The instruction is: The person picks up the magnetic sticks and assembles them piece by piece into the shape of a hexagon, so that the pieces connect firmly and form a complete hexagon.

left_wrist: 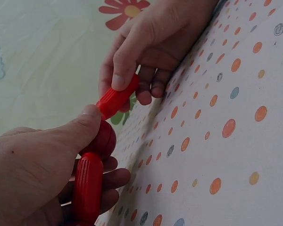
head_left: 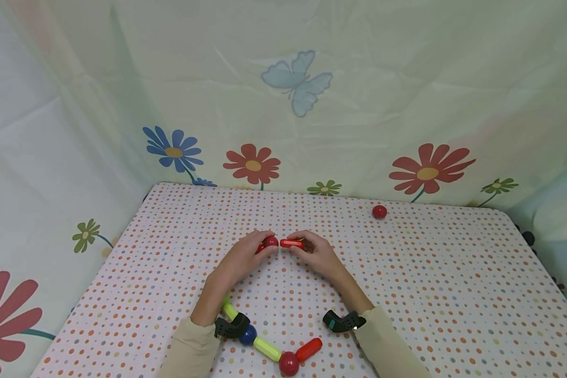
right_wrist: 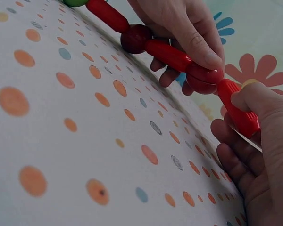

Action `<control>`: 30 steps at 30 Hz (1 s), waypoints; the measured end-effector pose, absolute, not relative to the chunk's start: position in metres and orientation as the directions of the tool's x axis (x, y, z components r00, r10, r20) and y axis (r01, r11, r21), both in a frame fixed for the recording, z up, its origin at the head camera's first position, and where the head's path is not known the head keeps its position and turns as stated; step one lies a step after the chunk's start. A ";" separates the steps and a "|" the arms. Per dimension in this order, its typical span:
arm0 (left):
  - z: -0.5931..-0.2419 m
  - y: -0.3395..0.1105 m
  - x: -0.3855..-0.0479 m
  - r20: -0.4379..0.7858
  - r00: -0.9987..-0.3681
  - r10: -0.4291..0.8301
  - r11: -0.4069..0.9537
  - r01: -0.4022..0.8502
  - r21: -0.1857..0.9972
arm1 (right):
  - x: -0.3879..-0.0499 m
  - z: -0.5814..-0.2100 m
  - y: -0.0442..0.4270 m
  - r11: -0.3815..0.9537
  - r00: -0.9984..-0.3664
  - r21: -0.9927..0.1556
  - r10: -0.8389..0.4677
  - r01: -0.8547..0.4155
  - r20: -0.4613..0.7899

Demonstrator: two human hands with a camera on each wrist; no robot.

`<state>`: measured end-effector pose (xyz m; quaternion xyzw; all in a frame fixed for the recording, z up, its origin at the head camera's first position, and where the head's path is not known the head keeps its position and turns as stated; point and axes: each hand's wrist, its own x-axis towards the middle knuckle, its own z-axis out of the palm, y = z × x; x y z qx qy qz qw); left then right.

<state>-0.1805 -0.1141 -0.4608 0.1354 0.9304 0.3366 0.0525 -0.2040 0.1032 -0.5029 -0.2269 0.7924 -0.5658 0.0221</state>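
Note:
My left hand [head_left: 242,256] pinches a red ball [right_wrist: 204,77] between thumb and fingers. From that ball a ribbed red rod [left_wrist: 87,188] runs back along the palm to a second red ball [right_wrist: 136,38]. Beyond it come another red rod [right_wrist: 108,15] and a green ball [right_wrist: 75,2]. My right hand [head_left: 320,254] pinches a separate-looking red rod [head_left: 292,243], one end pointed at the ball in the left hand. That end is right beside the ball; whether they touch I cannot tell. The left forearm hides part of the chain in the head view.
Nearer the front lie yellow-green rods [head_left: 267,349], a blue ball [head_left: 248,335], a red ball [head_left: 289,364] and a red rod [head_left: 309,349], joined in a line. A loose red ball [head_left: 379,212] sits near the back edge of the dotted tabletop [head_left: 434,273]. A flowered curtain hangs behind.

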 end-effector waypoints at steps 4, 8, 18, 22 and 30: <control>-0.461 -0.114 -0.180 0.004 -0.958 0.288 0.736 0.224 0.639 | -0.204 -0.503 0.103 0.274 -0.895 -0.902 -0.393 -0.335 0.213; -0.462 -0.114 -0.179 0.012 -0.957 0.290 0.738 0.232 0.634 | -0.204 -0.503 0.104 0.282 -0.895 -0.901 -0.398 -0.330 0.203; -0.461 -0.114 -0.180 0.021 -0.953 0.303 0.733 0.247 0.634 | -0.205 -0.503 0.104 0.296 -0.901 -0.901 -0.392 -0.316 0.187; -0.461 -0.114 -0.179 0.023 -0.951 0.307 0.732 0.252 0.633 | -0.204 -0.503 0.104 0.299 -0.903 -0.902 -0.389 -0.312 0.183; -0.460 -0.114 -0.179 0.021 -0.953 0.304 0.736 0.248 0.630 | -0.205 -0.503 0.104 0.295 -0.888 -0.870 -0.366 -0.396 0.280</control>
